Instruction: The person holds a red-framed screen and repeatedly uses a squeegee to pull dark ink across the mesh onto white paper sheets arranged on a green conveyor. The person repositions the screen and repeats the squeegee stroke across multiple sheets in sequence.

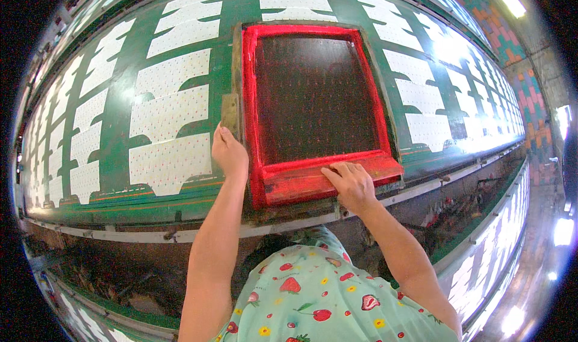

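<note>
A screen printing frame (319, 101) with dark mesh and a red ink-smeared inner border lies flat on the long green table (111, 122). My left hand (230, 152) is closed at the frame's left side, its thumb and fingers on the lower end of a flat wooden handle (229, 110). Across the near end of the frame rests a wide squeegee (295, 179), coated in red. My right hand (352, 185) grips this squeegee from above, right of its middle, with the fingers bent over its upper edge. The mesh hides most of what lies beneath it.
White cut fabric pieces (171, 161) with small coloured dots lie in rows left, right and beyond the frame. A pale metal rail (150, 235) runs along the table's near edge. Another table with white pieces (490, 252) stands behind me at the right.
</note>
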Action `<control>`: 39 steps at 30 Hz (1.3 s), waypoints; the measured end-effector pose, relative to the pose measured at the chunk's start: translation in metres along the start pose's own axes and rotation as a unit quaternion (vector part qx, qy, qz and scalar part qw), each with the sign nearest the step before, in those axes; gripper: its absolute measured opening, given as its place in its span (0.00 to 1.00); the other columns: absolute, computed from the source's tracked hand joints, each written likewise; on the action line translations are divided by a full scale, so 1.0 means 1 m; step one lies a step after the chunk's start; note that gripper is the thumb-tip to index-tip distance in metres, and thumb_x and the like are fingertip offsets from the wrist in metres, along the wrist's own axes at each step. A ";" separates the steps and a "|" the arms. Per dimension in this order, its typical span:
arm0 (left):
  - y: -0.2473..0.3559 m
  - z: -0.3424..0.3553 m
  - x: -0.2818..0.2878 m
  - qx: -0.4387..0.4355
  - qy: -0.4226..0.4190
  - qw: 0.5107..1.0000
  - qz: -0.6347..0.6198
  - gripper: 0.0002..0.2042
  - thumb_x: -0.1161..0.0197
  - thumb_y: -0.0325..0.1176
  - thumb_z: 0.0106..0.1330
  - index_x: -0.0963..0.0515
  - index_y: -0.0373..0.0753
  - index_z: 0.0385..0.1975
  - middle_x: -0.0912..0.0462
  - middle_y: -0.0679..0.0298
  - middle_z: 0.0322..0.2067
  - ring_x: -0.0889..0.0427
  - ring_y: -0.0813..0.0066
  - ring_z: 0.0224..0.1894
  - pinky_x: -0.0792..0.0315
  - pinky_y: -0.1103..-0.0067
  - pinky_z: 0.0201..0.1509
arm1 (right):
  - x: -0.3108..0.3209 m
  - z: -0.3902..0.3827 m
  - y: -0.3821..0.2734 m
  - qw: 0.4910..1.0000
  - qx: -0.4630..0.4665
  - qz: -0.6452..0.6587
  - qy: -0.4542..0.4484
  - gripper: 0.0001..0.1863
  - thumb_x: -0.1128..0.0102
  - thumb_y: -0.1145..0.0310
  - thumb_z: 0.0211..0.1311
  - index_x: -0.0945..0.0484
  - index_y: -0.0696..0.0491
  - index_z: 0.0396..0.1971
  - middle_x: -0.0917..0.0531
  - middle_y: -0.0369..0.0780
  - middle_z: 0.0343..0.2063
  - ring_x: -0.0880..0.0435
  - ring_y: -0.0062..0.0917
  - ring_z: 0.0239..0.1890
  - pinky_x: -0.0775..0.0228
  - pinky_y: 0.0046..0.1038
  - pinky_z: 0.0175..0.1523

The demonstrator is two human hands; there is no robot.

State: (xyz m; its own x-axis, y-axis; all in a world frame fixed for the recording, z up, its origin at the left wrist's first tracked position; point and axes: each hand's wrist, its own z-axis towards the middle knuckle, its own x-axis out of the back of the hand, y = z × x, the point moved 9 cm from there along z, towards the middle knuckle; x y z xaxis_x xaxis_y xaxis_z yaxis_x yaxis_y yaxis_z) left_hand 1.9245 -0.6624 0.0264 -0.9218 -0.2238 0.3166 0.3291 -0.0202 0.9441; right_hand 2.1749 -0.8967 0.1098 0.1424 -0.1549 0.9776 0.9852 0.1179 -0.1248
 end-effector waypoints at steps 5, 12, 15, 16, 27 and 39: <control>0.001 -0.001 0.002 0.016 -0.005 0.999 0.032 0.22 0.53 0.37 0.89 0.20 0.28 0.67 0.13 0.43 0.60 0.14 0.49 0.63 0.25 0.63 0.70 | -0.026 0.074 0.052 0.999 0.016 -0.021 0.019 0.25 0.36 0.74 0.61 0.12 0.47 0.60 0.13 0.42 0.52 0.12 0.40 0.54 0.21 0.43 0.62; 0.007 -0.002 0.002 0.027 0.003 0.996 0.081 0.23 0.53 0.38 0.89 0.21 0.26 0.68 0.14 0.44 0.63 0.16 0.52 0.66 0.28 0.65 0.74 | -0.052 0.214 0.140 0.997 0.031 -0.040 0.065 0.24 0.36 0.74 0.63 0.13 0.46 0.59 0.14 0.42 0.49 0.12 0.41 0.54 0.19 0.45 0.59; 0.007 -0.003 0.002 0.044 0.006 0.997 0.056 0.22 0.53 0.37 0.90 0.20 0.26 0.68 0.13 0.46 0.62 0.15 0.57 0.63 0.26 0.66 0.71 | -0.065 0.277 0.180 0.997 0.022 -0.045 0.062 0.21 0.37 0.72 0.65 0.13 0.44 0.58 0.13 0.42 0.49 0.11 0.40 0.53 0.17 0.45 0.59; 0.006 -0.004 0.002 0.052 0.009 0.997 0.061 0.22 0.53 0.37 0.90 0.20 0.26 0.67 0.13 0.47 0.61 0.15 0.58 0.63 0.25 0.67 0.71 | -0.067 0.296 0.192 0.997 0.018 -0.053 0.061 0.21 0.36 0.72 0.65 0.13 0.44 0.58 0.13 0.42 0.49 0.11 0.40 0.53 0.17 0.45 0.59; 0.004 -0.007 -0.001 0.071 0.024 0.996 0.040 0.21 0.53 0.36 0.91 0.18 0.28 0.66 0.11 0.55 0.57 0.16 0.69 0.59 0.24 0.71 0.68 | -0.048 0.428 0.261 0.999 -0.010 -0.045 0.025 0.25 0.37 0.74 0.66 0.12 0.40 0.62 0.09 0.42 0.53 0.09 0.43 0.57 0.15 0.47 0.62; 0.008 -0.006 -0.001 0.055 0.021 0.998 0.038 0.21 0.53 0.36 0.92 0.19 0.27 0.66 0.12 0.56 0.58 0.16 0.69 0.60 0.25 0.71 0.68 | -0.063 0.443 0.253 0.998 0.020 -0.026 -0.048 0.23 0.41 0.75 0.65 0.12 0.48 0.59 0.09 0.45 0.53 0.11 0.47 0.60 0.19 0.48 0.65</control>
State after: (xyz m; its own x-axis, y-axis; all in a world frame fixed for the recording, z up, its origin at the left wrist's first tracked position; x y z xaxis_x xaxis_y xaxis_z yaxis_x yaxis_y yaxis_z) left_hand 1.9296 -0.6686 0.0330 -0.8848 -0.2615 0.3856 0.3709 0.1058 0.9226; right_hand 2.3725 -0.4222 0.0915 0.0794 -0.0676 0.9945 0.9860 0.1524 -0.0684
